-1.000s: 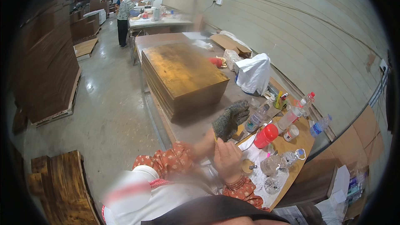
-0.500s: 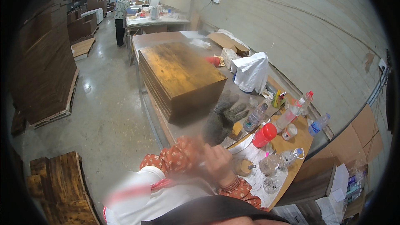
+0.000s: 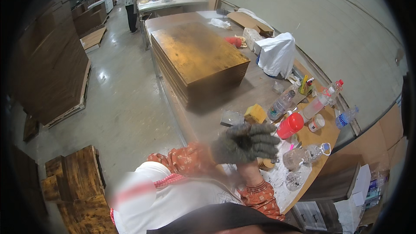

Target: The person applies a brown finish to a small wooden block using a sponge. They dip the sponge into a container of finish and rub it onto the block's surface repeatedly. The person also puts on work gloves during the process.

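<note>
My left hand (image 3: 247,143) wears a dark, stained work glove, its fingers stretched out to the right. Nothing shows in its grasp. Bare skin of my right hand (image 3: 249,173) shows just below the glove, and the glove hides its fingers. Both forearms have orange patterned sleeves. Beyond the glove a yellow sponge (image 3: 255,114) and a grey block (image 3: 232,118) lie on the table. A red bottle (image 3: 290,125) stands to the right of the gloved fingertips. A round tan container (image 3: 265,164) is partly hidden under the glove.
A stack of brown boards (image 3: 195,56) occupies the table's middle. Clear plastic bottles (image 3: 281,105) and a white jar (image 3: 316,122) line the right side. A white cloth (image 3: 277,52) drapes over something near the wall. Another person (image 3: 130,4) stands at a far table.
The gloved left hand has turned from pointing upward to pointing right and come nearer. My right hand has shifted right and under the glove. The view has moved slightly.
</note>
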`<state>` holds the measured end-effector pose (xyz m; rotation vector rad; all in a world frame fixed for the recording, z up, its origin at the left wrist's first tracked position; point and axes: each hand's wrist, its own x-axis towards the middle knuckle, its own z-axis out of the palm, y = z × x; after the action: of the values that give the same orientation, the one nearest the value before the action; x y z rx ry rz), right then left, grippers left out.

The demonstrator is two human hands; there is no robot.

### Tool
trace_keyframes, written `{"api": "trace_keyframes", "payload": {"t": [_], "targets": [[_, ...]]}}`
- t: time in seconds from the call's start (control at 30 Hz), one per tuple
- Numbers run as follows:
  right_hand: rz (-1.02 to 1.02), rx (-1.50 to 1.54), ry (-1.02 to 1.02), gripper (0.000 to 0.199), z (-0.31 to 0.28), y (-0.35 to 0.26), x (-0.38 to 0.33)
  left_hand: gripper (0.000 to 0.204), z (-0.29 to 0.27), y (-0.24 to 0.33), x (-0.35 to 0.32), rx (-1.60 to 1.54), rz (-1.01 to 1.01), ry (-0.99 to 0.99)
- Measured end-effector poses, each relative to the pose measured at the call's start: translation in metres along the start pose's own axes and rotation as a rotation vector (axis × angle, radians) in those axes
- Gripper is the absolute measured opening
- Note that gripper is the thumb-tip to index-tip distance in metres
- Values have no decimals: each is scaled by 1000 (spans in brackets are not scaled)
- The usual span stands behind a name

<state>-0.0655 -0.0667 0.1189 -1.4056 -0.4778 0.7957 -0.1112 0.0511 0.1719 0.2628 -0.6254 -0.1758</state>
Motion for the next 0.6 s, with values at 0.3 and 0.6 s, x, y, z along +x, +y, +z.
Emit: {"api": "trace_keyframes", "payload": {"t": [0.3,0.6], "targets": [[-174,-281,-82,21,4,25,-12,56,25,-22,-18,158,-319,476],[-319,-550,-206,23,36,62,5,34,-2,-24,-43,883,-331,627]]}}
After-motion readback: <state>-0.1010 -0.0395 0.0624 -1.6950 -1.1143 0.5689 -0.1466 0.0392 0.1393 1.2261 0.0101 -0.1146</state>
